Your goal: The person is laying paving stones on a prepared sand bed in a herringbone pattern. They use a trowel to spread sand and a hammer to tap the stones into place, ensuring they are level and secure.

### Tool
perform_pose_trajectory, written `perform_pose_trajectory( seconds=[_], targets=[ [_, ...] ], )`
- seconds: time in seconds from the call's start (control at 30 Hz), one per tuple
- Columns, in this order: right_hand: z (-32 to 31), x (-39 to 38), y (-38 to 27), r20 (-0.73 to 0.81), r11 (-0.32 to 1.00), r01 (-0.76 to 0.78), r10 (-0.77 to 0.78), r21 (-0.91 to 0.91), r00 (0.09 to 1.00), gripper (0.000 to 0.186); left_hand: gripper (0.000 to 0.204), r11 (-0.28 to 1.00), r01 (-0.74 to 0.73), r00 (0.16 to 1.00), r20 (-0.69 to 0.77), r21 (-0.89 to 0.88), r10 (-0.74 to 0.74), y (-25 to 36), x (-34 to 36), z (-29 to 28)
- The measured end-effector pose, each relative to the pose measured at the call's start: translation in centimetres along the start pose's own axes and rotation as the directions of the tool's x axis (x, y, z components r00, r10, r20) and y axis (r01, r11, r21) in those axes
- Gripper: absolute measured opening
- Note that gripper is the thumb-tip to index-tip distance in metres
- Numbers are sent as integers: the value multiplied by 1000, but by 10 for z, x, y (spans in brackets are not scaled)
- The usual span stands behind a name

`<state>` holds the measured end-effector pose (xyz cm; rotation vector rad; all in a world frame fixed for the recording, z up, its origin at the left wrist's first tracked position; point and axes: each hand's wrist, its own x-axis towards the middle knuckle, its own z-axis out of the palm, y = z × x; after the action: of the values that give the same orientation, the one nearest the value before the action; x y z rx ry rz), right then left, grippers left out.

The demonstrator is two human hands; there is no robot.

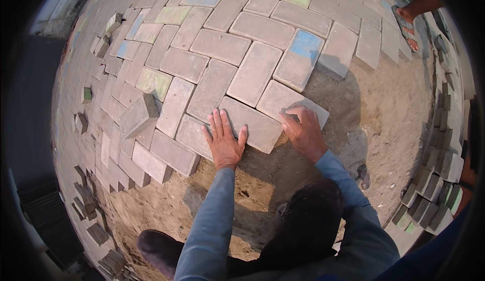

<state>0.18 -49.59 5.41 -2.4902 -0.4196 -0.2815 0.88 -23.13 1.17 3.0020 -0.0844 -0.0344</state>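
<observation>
The left hand (224, 142) lies flat, its grip spread, over a grey paver (260, 127) at the edge of the paving (221, 46) and its left neighbour (192, 134). The right hand (305, 132) curls at an adjoining paver (288, 97) bordering the sand (394, 124); whether its grip pinches anything, I cannot tell.

You had two hands, the left hand (224, 142) and the right hand (304, 135), at the near edge of the laid paving (221, 46), and two blue sleeves (207, 225) below it. On the paving you had at least four blue-marked pavers (305, 43), at least three green-marked pavers (154, 82) and one large tilted loose block (137, 116). Right of the paving stood over a dozen stacked blocks (451, 168), too crowded to count exactly, and by its far right corner at least one sandalled foot (405, 28).
</observation>
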Motion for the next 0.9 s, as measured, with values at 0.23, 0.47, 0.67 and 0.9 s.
perform_pose_trajectory(
  seconds=[0.23, 0.47, 0.67, 0.9],
  targets=[
    [-104, -242, 13, 15, 765, -594, 616, -249, 788, 25, 78, 996, -58, 995, -82, 62, 63, 2, -3, 5],
    [-64, -398, -19, 27, 399, -914, 916, 70, 401, 38, 91, 580, -776, 606, -41, -247, 794, 146, 9, -19],
    [-55, -372, -86, 42, 258, -965, 965, 56, 260, 41, 88, 668, -736, 672, 2, -113, 741, 178, 36, 14],
    [-98, -484, -106, -299, 80, -993, 949, -91, 104, 30, 88, 645, -744, 662, -63, -175, 747, 194, 34, 14]
  ],
)
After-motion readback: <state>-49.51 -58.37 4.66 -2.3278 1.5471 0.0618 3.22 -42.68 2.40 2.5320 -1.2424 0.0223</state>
